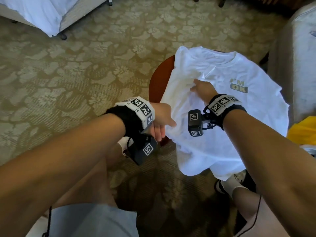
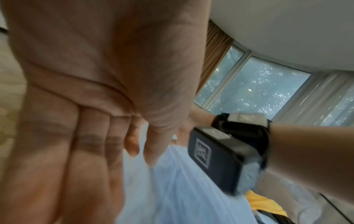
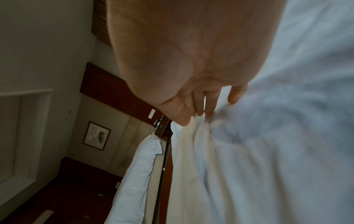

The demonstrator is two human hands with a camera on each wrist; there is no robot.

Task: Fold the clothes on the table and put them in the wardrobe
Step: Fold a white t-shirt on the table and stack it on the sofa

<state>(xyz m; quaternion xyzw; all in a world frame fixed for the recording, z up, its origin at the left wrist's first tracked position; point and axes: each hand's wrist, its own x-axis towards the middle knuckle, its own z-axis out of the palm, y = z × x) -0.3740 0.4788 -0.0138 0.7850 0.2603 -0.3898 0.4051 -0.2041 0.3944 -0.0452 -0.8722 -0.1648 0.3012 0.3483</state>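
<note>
Mostly buried under white T-shirt (image 1: 222, 120): table (image 1: 159, 79). Cropped by frame edge, right of T-shirt: yellow garment (image 1: 302, 132).

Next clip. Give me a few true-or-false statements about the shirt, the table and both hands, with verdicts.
1. The shirt is white with an "I'M OK" print. True.
2. The shirt lies on the bed. False: it lies on the round table.
3. The right hand bunches shirt fabric in its fingers. True.
4. The left hand grips the yellow cloth. False: its fingers are straight at the shirt's edge, and the cloth lies apart from both hands.
5. The shirt is folded into a neat square. False: it is spread out, hanging over the table's edge.
</note>
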